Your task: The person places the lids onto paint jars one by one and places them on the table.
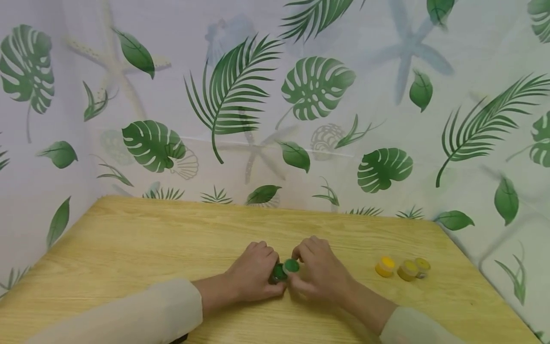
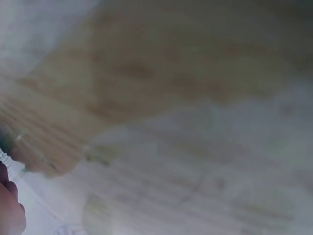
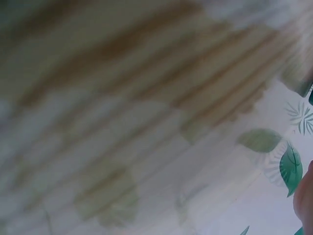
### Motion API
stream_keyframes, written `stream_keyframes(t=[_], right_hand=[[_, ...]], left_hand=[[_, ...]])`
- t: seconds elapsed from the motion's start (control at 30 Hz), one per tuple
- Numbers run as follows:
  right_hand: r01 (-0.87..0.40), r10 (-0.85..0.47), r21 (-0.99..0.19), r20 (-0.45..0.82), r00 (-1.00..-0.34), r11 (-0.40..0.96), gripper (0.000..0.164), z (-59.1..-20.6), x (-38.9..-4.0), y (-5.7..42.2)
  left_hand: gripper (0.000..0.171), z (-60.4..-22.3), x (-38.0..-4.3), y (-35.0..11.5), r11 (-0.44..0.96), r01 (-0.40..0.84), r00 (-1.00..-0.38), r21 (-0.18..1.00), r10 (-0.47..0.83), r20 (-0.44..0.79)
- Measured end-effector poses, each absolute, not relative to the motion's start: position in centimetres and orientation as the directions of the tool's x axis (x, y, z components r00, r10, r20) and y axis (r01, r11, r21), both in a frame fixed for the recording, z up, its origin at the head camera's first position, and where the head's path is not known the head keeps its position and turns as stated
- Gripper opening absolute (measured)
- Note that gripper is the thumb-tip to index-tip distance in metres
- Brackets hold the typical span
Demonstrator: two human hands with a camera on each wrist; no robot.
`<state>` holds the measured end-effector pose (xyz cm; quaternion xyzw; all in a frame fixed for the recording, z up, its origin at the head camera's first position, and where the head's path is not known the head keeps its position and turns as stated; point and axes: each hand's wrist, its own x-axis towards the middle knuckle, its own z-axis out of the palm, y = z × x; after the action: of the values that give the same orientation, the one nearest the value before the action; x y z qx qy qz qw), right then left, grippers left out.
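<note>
In the head view my left hand grips a small pot of dark green paint low over the table, its fingers curled round the far and near sides. My right hand pinches a round green lid between thumb and fingers. The lid is tilted and overlaps the right side of the pot's mouth. Only a few fingertips of the left hand show at the left edge of the left wrist view. A sliver of the right hand appears at the right edge of the right wrist view.
On the wooden table, right of my right hand, stand a bright yellow paint pot and an olive-yellow pot. A smaller olive-topped piece sits against the latter. A leaf-printed cloth hangs behind the table.
</note>
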<state>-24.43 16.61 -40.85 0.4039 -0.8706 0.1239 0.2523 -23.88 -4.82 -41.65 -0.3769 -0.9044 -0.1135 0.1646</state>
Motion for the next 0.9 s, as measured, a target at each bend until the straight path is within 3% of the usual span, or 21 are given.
stream_keyframes(t=[0.2, 0.57, 0.9], right_hand=[[-0.817, -0.677, 0.028, 0.577, -0.457, 0.575, 0.019, -41.1, -24.7, 15.7], [-0.805, -0.725, 0.119, 0.525, -0.446, 0.582, 0.023, -41.1, -24.7, 15.2], [-0.804, -0.740, 0.152, 0.514, -0.433, 0.576, 0.027, -41.3, -24.8, 15.3]], left_hand=[[0.027, -41.8, -24.1, -4.8, 0.679, 0.729, -0.651, 0.084, 0.651, 0.390], [0.030, -41.9, -24.1, -4.7, 0.652, 0.758, -0.599, 0.023, 0.682, 0.419], [0.026, -42.1, -24.2, -4.9, 0.633, 0.773, -0.596, 0.043, 0.701, 0.393]])
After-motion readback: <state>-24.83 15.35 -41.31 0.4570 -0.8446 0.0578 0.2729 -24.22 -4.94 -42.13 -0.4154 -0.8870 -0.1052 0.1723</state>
